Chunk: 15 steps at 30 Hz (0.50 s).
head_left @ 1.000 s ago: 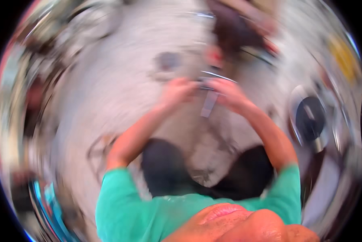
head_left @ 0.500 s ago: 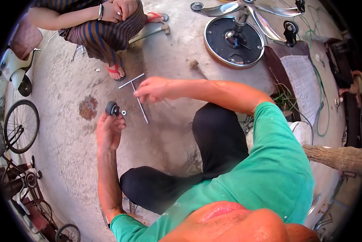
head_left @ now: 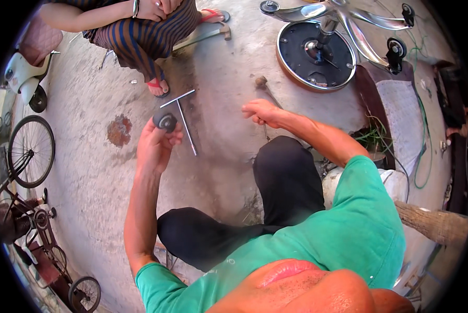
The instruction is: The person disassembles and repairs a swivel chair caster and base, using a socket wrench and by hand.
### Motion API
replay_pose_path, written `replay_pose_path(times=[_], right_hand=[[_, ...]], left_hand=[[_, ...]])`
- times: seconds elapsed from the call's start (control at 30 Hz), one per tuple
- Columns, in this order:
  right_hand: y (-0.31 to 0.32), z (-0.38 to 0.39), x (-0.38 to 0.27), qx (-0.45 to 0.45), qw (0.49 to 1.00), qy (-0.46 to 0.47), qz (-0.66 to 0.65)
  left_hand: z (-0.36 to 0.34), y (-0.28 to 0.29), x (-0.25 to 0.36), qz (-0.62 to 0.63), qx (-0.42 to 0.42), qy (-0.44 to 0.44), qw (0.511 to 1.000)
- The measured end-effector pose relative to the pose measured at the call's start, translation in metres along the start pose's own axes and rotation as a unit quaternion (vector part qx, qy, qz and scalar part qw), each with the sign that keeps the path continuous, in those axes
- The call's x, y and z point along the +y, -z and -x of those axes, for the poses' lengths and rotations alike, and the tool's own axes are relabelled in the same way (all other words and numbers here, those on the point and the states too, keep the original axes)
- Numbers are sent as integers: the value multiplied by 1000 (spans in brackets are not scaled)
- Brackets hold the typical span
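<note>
My left hand (head_left: pixel 158 146) is raised over the floor with its fingers closed on a small black caster wheel (head_left: pixel 166 122). Beside that wheel a silver T-handle wrench (head_left: pixel 186 125) lies on the concrete. Further right, my right hand (head_left: pixel 263 113) hovers above the floor, its fingers loosely bent and apart, and I see nothing held in it. Just beyond it lies a hammer (head_left: pixel 261 82) with a rounded brownish head; my hand and wrist hide part of its handle. A thin rod-like thing (head_left: pixel 266 133) shows below my fingers, too small to name.
An upturned round stool seat (head_left: pixel 307 62) carries a chrome star base (head_left: pixel 359 36) with casters. A seated person in striped clothes (head_left: pixel 135 39) is across from me, a claw hammer (head_left: pixel 224 32) by their sandal. Bicycles (head_left: pixel 31 151) stand left; a wooden post (head_left: pixel 432 221) lies right.
My right hand has moved right, away from the T-handle wrench toward the rounded hammer. My left hand has risen and turned the caster wheel. The view has shifted slightly.
</note>
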State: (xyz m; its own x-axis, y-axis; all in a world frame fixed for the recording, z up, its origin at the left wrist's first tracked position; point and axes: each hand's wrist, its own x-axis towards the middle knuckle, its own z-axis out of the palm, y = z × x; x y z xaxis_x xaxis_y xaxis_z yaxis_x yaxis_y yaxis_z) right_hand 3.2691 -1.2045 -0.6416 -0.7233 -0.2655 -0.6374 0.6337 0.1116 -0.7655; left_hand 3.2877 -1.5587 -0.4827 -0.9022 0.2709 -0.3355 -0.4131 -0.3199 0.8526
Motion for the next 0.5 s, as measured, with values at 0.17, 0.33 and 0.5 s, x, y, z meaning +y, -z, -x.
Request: replay_pose_path(times=[0.17, 0.33, 0.5], right_hand=[[8, -8, 29, 25, 1000, 2, 13], [9, -8, 31, 28, 995, 20, 97], [13, -16, 35, 93, 934, 159, 308]], left_hand=[[-23, -61, 19, 24, 4, -46, 999], [-41, -103, 43, 14, -64, -80, 995], [-71, -135, 62, -55, -61, -118, 990]])
